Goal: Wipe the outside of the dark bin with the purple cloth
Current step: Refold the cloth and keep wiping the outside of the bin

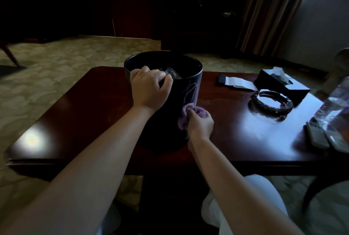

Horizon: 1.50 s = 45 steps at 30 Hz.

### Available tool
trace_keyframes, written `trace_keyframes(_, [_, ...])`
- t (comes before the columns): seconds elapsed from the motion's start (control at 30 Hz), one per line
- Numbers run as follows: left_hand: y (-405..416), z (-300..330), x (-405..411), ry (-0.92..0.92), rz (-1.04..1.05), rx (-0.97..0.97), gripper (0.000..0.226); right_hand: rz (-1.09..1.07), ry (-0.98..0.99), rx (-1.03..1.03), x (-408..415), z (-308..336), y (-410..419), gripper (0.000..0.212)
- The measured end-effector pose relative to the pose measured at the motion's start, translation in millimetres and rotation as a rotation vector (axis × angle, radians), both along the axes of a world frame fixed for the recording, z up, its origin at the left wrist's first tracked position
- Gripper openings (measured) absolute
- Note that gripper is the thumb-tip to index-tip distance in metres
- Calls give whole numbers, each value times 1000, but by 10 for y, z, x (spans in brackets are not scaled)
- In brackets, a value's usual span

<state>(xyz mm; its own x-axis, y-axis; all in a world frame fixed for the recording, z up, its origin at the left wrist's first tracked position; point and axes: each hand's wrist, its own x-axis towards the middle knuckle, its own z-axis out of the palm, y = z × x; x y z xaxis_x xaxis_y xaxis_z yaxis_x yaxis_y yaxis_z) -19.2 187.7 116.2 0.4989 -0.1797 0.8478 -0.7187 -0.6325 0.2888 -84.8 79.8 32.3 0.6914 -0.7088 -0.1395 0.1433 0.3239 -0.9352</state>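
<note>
The dark round bin (190, 91) stands upright on the reddish wooden table (85, 113), with faint streaks on its near right side. My left hand (151, 89) grips the bin's near rim, fingers curled over the edge. My right hand (199, 124) holds the bunched purple cloth (188, 111) and presses it against the bin's lower right outside wall. Crumpled clear plastic shows inside the bin.
On the table's right half lie a glass ashtray (271, 103), a black tissue box (281, 83), a white paper slip (238, 81), remote controls (319, 136) and a clear plastic bottle (338, 106). Carpet surrounds the table; a curtain hangs at the back right.
</note>
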Motion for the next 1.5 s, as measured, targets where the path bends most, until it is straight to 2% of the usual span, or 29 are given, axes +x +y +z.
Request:
trace_keyframes(0.13, [1, -5, -10, -8, -1, -6, 40, 59, 51, 16, -86, -80, 92, 21])
trace_keyframes(0.3, [0, 8, -12, 11, -2, 0, 39, -11, -81, 39, -30, 264, 15, 6])
trace_keyframes(0.4, [4, 13, -13, 23, -4, 4, 39, 38, -120, 53, -102, 202, 85, 10])
trace_keyframes(0.5, [8, 9, -19, 30, -9, 4, 40, 74, -38, 42, -138, 18, 171, 12])
trace_keyframes(0.7, [6, 17, -30, 29, -4, 6, 41, -81, -72, 13, -9, 380, 41, 8])
trace_keyframes(0.9, [25, 27, -32, 65, -28, 21, 43, -33, 19, 35, -73, 156, 139, 33])
trace_keyframes(1.07, [30, 43, -23, 123, -46, 31, 45, -113, -72, -21, 47, 595, 32, 15])
trace_keyframes(1.17, [37, 64, -38, 145, -50, 29, 45, -138, -40, -53, 91, 683, 3, 20])
trace_keyframes(1.33, [53, 85, -59, 179, -94, 29, 45, -71, 27, 56, -30, 338, 126, 30])
trace_keyframes(1.5, [49, 76, -53, 174, -102, 5, 44, -120, -72, -48, -61, 810, 90, 8])
